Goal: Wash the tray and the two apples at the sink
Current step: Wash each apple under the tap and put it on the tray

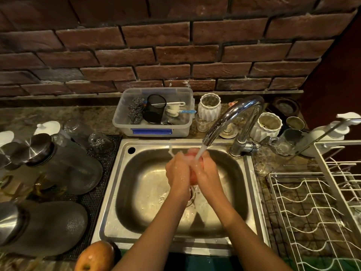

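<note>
Over the stainless-steel sink basin (136, 192), both hands are cupped around a red, round apple (192, 153), holding it under the stream of water (200, 152) that pours from the curved chrome tap (234, 114). The left hand (176, 171) wraps the apple's left side with curled fingers; the right hand (207, 171) closes around its right side, so only the top and a sliver of the fruit's lower edge show between them. The apple sits above the middle of the basin, just far of the drain. A second fruit, orange-yellow and wet (93, 257), lies at the near edge of the counter, left of the left forearm. To the right stands a white wire dish rack (312, 212). Behind the sink, a clear plastic tub (154, 130) holds steel-wool scourers, a black mesh cup and brushes. Dark glass jars with metal lids (64, 165) lie on the left.
</note>
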The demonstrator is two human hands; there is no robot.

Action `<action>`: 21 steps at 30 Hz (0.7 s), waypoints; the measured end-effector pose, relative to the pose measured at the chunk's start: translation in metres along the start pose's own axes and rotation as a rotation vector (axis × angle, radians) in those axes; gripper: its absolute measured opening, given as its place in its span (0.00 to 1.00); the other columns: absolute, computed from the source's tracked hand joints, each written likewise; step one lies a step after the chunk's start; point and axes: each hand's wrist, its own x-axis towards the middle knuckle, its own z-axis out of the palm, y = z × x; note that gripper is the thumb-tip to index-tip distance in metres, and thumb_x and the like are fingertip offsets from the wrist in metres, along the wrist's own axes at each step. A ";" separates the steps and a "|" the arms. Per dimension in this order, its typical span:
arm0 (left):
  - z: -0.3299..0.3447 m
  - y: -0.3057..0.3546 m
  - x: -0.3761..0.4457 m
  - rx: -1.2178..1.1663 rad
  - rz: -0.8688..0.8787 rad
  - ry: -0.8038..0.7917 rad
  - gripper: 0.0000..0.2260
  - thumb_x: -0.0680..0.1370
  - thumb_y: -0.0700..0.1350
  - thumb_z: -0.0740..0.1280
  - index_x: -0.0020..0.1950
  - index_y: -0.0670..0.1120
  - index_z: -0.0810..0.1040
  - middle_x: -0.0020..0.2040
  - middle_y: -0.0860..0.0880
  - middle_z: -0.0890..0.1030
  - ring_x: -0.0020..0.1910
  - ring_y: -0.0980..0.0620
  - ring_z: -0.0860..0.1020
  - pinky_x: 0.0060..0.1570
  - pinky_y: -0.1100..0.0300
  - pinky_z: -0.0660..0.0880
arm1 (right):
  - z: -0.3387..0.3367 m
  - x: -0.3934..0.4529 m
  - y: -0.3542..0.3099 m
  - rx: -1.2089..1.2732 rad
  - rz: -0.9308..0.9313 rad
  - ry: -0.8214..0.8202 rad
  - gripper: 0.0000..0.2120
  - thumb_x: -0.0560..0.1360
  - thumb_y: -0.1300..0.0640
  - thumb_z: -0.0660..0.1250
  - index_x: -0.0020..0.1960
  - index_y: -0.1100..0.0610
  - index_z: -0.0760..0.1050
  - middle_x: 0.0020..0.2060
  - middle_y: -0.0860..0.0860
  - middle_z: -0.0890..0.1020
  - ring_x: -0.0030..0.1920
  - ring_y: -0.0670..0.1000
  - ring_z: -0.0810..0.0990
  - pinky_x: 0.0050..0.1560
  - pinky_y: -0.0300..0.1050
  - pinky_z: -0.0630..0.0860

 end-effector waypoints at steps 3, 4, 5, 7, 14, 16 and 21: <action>0.002 -0.005 -0.009 0.174 0.182 0.001 0.14 0.80 0.56 0.60 0.49 0.50 0.81 0.45 0.47 0.84 0.45 0.48 0.83 0.41 0.56 0.78 | 0.005 0.004 -0.002 -0.056 -0.071 0.123 0.05 0.76 0.49 0.63 0.51 0.45 0.77 0.43 0.48 0.84 0.44 0.45 0.84 0.40 0.36 0.79; 0.001 -0.008 -0.013 0.172 0.268 0.001 0.15 0.80 0.57 0.57 0.47 0.53 0.81 0.44 0.49 0.84 0.45 0.49 0.82 0.40 0.56 0.76 | 0.004 0.007 0.000 -0.012 -0.048 0.143 0.06 0.76 0.52 0.63 0.49 0.48 0.78 0.41 0.49 0.84 0.43 0.46 0.84 0.40 0.38 0.79; -0.001 -0.011 -0.019 0.139 0.359 -0.028 0.15 0.80 0.57 0.55 0.48 0.55 0.81 0.45 0.51 0.84 0.47 0.52 0.82 0.42 0.56 0.77 | 0.002 0.011 -0.001 0.036 0.004 0.129 0.07 0.75 0.54 0.63 0.49 0.50 0.79 0.41 0.51 0.84 0.43 0.48 0.84 0.40 0.41 0.80; -0.008 -0.022 -0.016 0.213 0.561 -0.094 0.16 0.80 0.55 0.54 0.58 0.59 0.81 0.54 0.54 0.82 0.54 0.56 0.80 0.53 0.55 0.78 | -0.001 0.016 -0.002 0.106 0.171 0.072 0.09 0.76 0.57 0.63 0.46 0.52 0.82 0.40 0.53 0.85 0.43 0.51 0.84 0.39 0.45 0.79; -0.032 -0.044 0.007 0.746 1.113 -0.209 0.27 0.81 0.61 0.54 0.71 0.46 0.73 0.69 0.43 0.74 0.65 0.49 0.75 0.62 0.54 0.74 | -0.012 0.036 -0.006 0.385 0.720 -0.009 0.16 0.80 0.50 0.62 0.40 0.56 0.83 0.33 0.54 0.84 0.37 0.52 0.82 0.39 0.48 0.77; -0.033 -0.040 0.006 0.638 1.048 -0.225 0.17 0.79 0.57 0.60 0.67 0.58 0.76 0.65 0.49 0.76 0.60 0.51 0.77 0.58 0.50 0.78 | -0.011 0.036 -0.006 0.399 0.749 -0.043 0.18 0.79 0.49 0.62 0.38 0.56 0.83 0.33 0.54 0.83 0.38 0.53 0.82 0.42 0.49 0.77; -0.012 -0.028 -0.008 0.189 0.625 -0.059 0.10 0.80 0.51 0.61 0.52 0.57 0.82 0.51 0.54 0.82 0.51 0.53 0.81 0.52 0.47 0.79 | -0.002 0.030 -0.009 0.353 0.551 -0.006 0.14 0.81 0.54 0.61 0.43 0.56 0.83 0.33 0.52 0.84 0.33 0.47 0.84 0.34 0.42 0.78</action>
